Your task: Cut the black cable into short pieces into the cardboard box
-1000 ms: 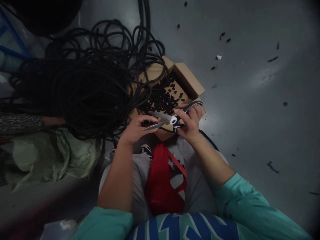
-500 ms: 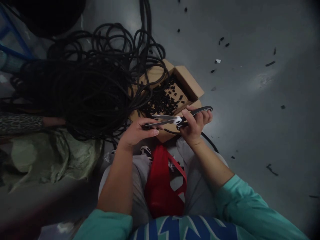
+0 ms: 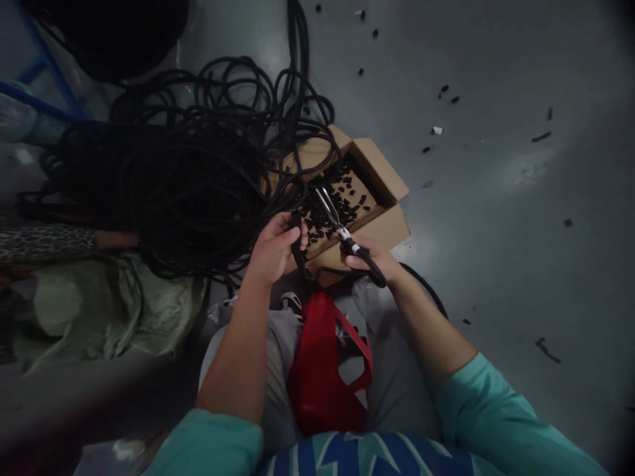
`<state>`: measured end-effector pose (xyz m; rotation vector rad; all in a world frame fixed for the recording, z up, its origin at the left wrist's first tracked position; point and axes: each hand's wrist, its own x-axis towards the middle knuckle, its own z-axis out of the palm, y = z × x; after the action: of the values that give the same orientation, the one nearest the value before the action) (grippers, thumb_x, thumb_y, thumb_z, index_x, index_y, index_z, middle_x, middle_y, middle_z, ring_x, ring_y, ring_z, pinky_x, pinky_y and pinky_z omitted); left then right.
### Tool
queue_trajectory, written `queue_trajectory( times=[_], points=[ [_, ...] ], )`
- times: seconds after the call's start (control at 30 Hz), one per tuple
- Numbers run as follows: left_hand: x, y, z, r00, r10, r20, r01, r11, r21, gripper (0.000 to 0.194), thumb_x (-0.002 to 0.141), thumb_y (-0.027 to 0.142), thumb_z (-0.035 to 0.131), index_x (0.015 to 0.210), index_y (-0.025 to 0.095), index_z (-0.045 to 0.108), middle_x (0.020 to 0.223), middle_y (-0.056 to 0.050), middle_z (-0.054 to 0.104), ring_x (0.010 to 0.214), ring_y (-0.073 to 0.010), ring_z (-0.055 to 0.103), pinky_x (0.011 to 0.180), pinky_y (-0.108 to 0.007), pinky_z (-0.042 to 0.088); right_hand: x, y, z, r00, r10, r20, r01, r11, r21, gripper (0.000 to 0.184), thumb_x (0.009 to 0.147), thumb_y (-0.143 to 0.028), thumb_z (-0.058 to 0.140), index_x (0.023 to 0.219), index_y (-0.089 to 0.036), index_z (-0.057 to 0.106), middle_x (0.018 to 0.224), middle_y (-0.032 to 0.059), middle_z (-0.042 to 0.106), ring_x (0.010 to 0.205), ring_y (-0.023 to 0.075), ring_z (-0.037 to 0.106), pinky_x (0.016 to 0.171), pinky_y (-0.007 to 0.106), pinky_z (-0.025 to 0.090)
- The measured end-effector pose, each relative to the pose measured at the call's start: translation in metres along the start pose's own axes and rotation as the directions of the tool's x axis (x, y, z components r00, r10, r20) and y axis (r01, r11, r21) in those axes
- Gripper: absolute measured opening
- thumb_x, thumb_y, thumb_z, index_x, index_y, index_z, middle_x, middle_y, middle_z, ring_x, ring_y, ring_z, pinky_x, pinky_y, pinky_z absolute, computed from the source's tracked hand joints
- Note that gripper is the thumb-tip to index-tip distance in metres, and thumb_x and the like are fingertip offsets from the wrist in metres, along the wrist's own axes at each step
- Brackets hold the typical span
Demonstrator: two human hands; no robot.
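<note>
My right hand (image 3: pixel 372 258) is closed round the black handles of a pair of scissors (image 3: pixel 343 233), whose blades point up and left over an open cardboard box (image 3: pixel 381 228). Between thumb and fingers, my left hand (image 3: pixel 278 248) grips a black rubber strip (image 3: pixel 297 246), one end of it hanging down by the box's near edge. The blades and the strip are apart. Inside the box lie many short black cut pieces (image 3: pixel 322 221).
A big tangle of black tubing (image 3: pixel 188 192) fills the left and overlaps the box. Another person's forearm (image 3: pixel 116 239) reaches into it, above greenish cloth (image 3: pixel 109 311). Black scraps (image 3: pixel 455 100) dot the floor at right. A red stool (image 3: pixel 317 370) stands between my legs.
The scissors have swung from lying nearly level across my left fingers to pointing up and away. My left hand has turned upward, bringing the black strip into view. The camera has shifted slightly.
</note>
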<state>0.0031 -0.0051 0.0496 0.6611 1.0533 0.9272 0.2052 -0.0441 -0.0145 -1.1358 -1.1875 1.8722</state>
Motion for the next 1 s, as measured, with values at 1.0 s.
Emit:
queue_trajectory(
  times=[1.0],
  points=[
    [0.002, -0.021, 0.003, 0.972, -0.143, -0.185, 0.174, 0.970, 0.168, 0.031, 0.053, 0.032, 0.071, 0.053, 0.015, 0.046, 0.037, 0.007, 0.038, 0.033, -0.0026, 0.032, 0.036, -0.019, 0.022, 0.014, 0.032, 0.018, 0.930, 0.207, 0.303, -0.333, 0.823, 0.460, 0.061, 0.051, -0.055, 0.070, 0.098, -0.020, 0.053, 0.078, 0.0027, 0.061, 0.061, 0.0134, 0.057, 0.044, 0.023, 0.048]
  ],
)
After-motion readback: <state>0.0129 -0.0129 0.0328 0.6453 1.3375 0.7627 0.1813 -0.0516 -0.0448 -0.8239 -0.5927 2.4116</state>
